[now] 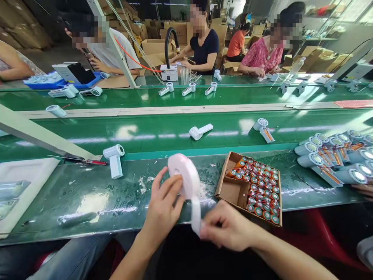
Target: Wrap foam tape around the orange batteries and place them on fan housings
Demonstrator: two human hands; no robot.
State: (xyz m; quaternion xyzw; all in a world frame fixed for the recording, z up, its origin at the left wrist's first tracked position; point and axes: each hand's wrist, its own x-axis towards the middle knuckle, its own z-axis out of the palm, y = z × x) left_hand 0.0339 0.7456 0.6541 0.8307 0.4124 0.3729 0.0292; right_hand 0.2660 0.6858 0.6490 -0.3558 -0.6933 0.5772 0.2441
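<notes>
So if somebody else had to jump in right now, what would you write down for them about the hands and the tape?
Left hand: holds the roll of white tape upright above the bench edge.
Right hand: pinches the free tape end, pulled down from the roll.
Things: open cardboard box of orange battery cells lies to the right, partly filled. A pile of white fan bodies sits at far right. One white fan stands to the left on the green bench.
Done: a short strip is drawn out.
Left: the strip is not cut or stuck to anything yet.
</notes>
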